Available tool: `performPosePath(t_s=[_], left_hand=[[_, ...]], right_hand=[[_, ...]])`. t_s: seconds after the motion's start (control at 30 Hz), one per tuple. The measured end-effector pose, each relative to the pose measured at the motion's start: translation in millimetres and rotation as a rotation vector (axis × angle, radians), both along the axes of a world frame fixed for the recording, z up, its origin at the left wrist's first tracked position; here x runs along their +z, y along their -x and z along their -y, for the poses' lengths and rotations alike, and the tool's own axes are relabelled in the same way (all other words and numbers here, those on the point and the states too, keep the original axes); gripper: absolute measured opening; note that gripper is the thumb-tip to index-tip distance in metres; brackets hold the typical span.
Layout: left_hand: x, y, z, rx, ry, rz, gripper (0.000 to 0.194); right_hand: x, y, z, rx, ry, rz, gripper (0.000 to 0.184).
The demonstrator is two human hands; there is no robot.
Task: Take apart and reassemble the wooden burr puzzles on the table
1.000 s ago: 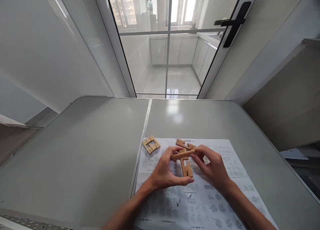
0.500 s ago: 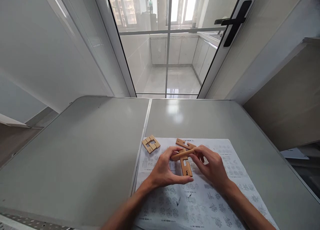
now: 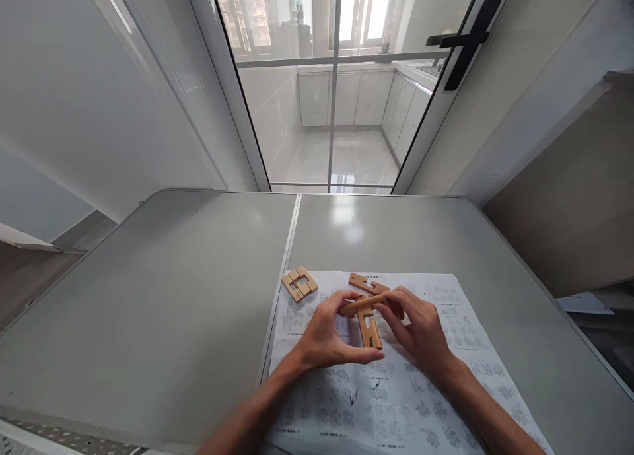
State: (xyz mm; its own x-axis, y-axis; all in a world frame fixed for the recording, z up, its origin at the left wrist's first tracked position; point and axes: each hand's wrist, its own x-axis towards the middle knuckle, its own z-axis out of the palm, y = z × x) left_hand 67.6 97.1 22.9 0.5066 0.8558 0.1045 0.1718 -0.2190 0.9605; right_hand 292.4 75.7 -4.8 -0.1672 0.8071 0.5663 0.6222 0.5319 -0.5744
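Observation:
Between the thumb and fingers of my left hand (image 3: 321, 333) is a notched wooden puzzle piece (image 3: 371, 339), flat, with a slot and a dark mark near its lower end. A second wooden puzzle piece (image 3: 364, 304) lies crosswise over its upper part, seen edge-on. My left fingertips touch the crosswise piece's left end, while my right hand (image 3: 419, 319) pinches its right end. Whether the two pieces interlock, I cannot tell. Just beyond them, another notched wooden piece (image 3: 360, 282) rests on the printed sheet (image 3: 436, 376), partly hidden by my right fingers.
A small square of joined wooden blocks (image 3: 299, 284) with gaps in its middle sits at the sheet's upper left corner. The grey table (image 3: 198, 296) has a pale seam (image 3: 293, 227) running across it. Beyond its far edge stands a glazed door with a black handle (image 3: 468, 42).
Both hands keep the same grip, and the wooden pieces stay almost where they were. The camera view has shifted very slightly.

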Motion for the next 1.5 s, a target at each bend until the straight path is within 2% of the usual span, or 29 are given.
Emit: performPosePath(t_s=[0.37, 1.13, 1.5], left_hand=[[-0.2, 0.8, 3.1, -0.017, -0.012, -0.048, 0.090], [1.3, 0.9, -0.4, -0.076, -0.020, -0.038, 0.088], [-1.7, 0.9, 3.2, -0.068, -0.061, 0.007, 0.094]], right_hand=[[3.2, 0.6, -1.6, -0.021, -0.014, -0.011, 0.004], [-0.8, 1.7, -0.2, -0.037, -0.011, 0.007, 0.004], [-2.6, 2.2, -2.2, -0.023, 0.041, -0.088, 0.004]])
